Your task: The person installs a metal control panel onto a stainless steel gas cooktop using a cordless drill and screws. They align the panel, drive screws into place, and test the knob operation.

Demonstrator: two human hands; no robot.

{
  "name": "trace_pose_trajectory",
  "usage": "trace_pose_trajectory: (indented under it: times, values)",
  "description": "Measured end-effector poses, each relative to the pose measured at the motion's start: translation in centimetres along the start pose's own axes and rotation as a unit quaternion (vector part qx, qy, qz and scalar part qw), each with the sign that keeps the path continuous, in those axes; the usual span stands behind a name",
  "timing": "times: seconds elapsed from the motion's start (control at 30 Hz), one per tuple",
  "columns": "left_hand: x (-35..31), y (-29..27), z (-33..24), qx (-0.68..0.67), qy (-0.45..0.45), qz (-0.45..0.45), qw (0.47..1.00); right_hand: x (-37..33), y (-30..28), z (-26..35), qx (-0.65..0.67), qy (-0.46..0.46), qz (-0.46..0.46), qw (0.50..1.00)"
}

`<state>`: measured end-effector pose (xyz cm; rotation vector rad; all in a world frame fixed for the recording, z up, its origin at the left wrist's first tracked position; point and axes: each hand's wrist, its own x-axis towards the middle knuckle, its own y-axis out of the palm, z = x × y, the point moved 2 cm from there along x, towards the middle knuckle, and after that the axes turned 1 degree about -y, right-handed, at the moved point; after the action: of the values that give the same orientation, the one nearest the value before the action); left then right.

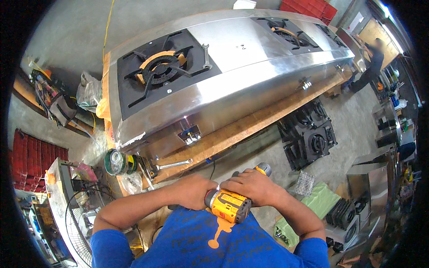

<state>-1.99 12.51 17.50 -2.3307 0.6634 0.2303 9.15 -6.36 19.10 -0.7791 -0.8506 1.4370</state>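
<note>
Close to my chest I hold a yellow-and-black cordless drill (230,206). My right hand (251,186) is wrapped over its body, with the dark chuck (263,169) pointing away to the right. My left hand (195,191) is closed against the drill's left side, its fingertips meeting near my right hand; whatever they pinch is hidden. In front stands a long stainless steel stove (243,73) on a wooden bench (241,141). A combination wrench (206,57) lies by the left burner (161,70). Another wrench (175,164) rests on the bench edge beyond my left hand.
A round container (117,161) and hand tools crowd the bench's left end. A fan (87,214) stands left of me. Black burner grates (313,136) lie on the floor, right. Green sheeting (315,205) and metal parts are nearer. Another person (371,64) stands far right.
</note>
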Motion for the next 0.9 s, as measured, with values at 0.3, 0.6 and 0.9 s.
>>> trace_pose_trajectory:
  times: [0.3,0.6,0.9]
  values:
    - [0.3,0.2,-0.5,-0.034,0.003,0.081,0.996,0.7,-1.9,1.0,-0.104,-0.041,0.074,0.991]
    - [1.0,0.3,-0.3,0.003,-0.019,-0.097,0.995,-0.9,1.9,-1.9,0.187,0.097,0.03,0.977]
    - [0.2,-3.7,-3.3,0.067,0.066,-0.218,0.971,-3.6,4.1,-2.5,0.299,0.049,-0.219,0.928]
